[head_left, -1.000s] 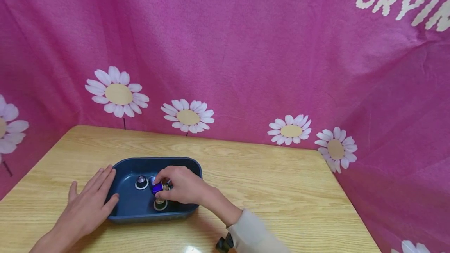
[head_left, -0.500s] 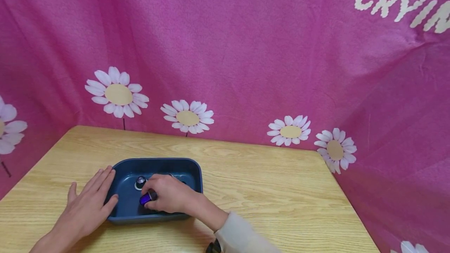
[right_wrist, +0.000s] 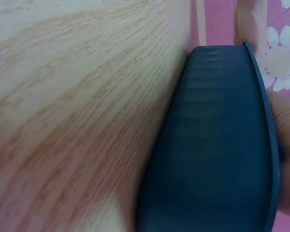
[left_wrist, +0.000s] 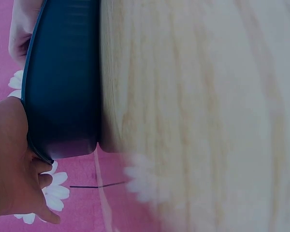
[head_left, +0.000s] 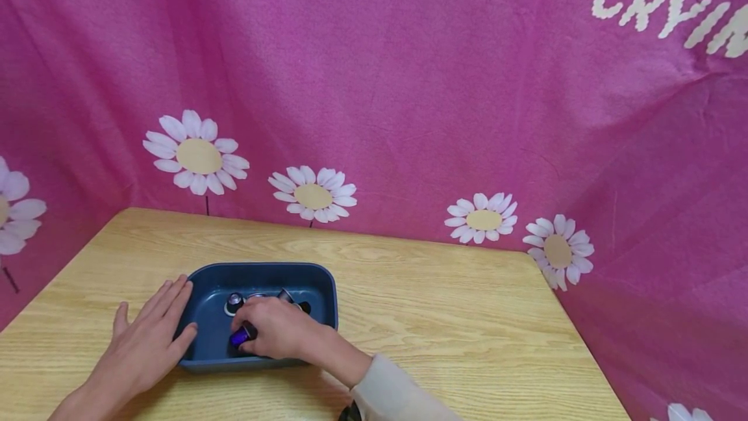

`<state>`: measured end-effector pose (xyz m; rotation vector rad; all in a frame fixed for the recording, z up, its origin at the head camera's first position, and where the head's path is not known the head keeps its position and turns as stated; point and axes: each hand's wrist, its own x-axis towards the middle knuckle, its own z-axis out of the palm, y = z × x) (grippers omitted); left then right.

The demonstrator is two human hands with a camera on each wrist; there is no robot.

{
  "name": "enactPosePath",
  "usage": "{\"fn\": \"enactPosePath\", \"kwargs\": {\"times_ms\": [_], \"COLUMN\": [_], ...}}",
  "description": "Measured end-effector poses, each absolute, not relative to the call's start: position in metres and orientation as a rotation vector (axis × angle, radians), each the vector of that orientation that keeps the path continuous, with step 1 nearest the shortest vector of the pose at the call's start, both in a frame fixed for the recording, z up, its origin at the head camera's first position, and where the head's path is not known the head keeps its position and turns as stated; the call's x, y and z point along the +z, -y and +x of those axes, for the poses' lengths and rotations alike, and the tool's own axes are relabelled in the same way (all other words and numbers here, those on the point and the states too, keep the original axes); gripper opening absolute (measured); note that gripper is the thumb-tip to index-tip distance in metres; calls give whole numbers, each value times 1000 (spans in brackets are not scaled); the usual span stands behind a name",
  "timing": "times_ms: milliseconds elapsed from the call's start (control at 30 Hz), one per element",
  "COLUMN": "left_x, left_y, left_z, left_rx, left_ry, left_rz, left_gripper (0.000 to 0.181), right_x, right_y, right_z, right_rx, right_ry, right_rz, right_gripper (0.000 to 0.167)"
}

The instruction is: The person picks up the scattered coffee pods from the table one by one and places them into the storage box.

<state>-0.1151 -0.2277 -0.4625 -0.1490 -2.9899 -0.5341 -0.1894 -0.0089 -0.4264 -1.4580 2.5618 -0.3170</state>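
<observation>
A dark blue rectangular tray (head_left: 204, 362) with tall walls sits on the wooden table. My left hand (head_left: 143, 336) rests on the tray's left rim with fingers extended; the left wrist view has this hand (left_wrist: 12, 164) at the rim too. Inside the tray, my right hand (head_left: 277, 329) pinches a purple coffee capsule (head_left: 239, 338), tilted on its side near the front wall. Another coffee capsule (head_left: 234, 301) stands behind it, to the left. More capsules (head_left: 285, 295) show beyond the right hand, partly covered by it. In the right wrist view the tray wall hides the fingertips.
The light wooden table (head_left: 444, 317) extends to the right of the tray. A pink cloth (head_left: 380, 83) printed with daisies hangs behind the table and along its sides. A dark object (head_left: 350, 412) shows beneath the right sleeve at the bottom edge.
My right hand has moved left and toward the front wall with the purple capsule, uncovering capsules on the tray's right side. The left hand has stayed on the rim.
</observation>
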Motion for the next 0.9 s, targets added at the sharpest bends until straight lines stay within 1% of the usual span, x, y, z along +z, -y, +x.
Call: {"fn": "enactPosePath", "kwargs": {"times_ms": [400, 900], "left_x": [-463, -464], "left_y": [228, 229], "left_z": [-115, -114], "left_rx": [-540, -524], "left_ry": [3001, 2980], "left_rz": [-141, -166], "left_gripper": [71, 70], "right_x": [-431, -431], "right_y": [9, 10], "right_z": [-192, -194], "right_rx": [-283, -209], "right_ry": [-2562, -2572], "right_rz": [-1429, -1462], "right_gripper": [25, 24]}}
